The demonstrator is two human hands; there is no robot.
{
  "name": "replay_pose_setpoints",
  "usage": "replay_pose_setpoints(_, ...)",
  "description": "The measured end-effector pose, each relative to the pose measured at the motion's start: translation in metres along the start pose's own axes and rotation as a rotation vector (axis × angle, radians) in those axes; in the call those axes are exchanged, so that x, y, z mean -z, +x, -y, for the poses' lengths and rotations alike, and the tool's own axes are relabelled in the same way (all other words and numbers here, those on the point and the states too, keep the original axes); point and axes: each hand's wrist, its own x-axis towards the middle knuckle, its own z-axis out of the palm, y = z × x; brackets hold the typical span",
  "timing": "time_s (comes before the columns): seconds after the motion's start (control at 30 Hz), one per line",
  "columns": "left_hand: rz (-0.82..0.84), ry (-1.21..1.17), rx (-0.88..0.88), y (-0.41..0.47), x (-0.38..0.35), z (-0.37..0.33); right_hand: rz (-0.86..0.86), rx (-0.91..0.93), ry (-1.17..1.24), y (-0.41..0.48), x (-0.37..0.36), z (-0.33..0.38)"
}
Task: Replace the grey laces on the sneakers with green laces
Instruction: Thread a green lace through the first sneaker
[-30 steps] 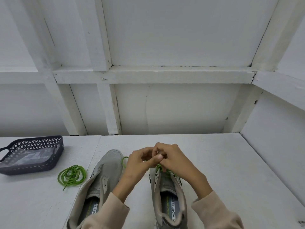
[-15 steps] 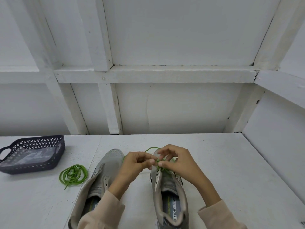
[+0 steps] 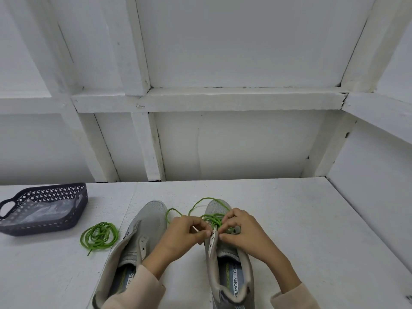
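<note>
Both sneakers stand heels toward the person on the table (image 3: 312,230), eyelets within reach. Over the right sneaker (image 3: 223,256), left hand (image 3: 182,235) and right hand (image 3: 245,235) each curl to pinch the green lace (image 3: 214,219), seemingly threading it. The left sneaker (image 3: 145,228) is unlaced; its spare lace (image 3: 99,236) lies coiled nearby, short of the basket (image 3: 44,227).

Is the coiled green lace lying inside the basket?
No, the coiled green lace lies on the table beside the basket, outside it.

left hand (image 3: 185,234), right hand (image 3: 244,233), pinching green lace (image 3: 214,220)
</note>
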Motion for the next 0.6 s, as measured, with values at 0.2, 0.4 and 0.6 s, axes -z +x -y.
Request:
replay_pose_setpoints(0.2, -0.008, 0.069, -0.049, 0.001, 0.001, -0.004, -0.018, -0.012, 0.022, 0.000, -0.003, -0.004)
replay_pose_setpoints(0.4, -0.044, 0.041, -0.085, 0.002, -0.002, -0.012, -0.021, -0.002, 0.038, -0.001, -0.003, -0.004)
replay_pose_setpoints(0.6, -0.038, 0.084, -0.082, 0.000, -0.002, -0.011, -0.033, -0.007, 0.059, -0.002, -0.005, -0.008)
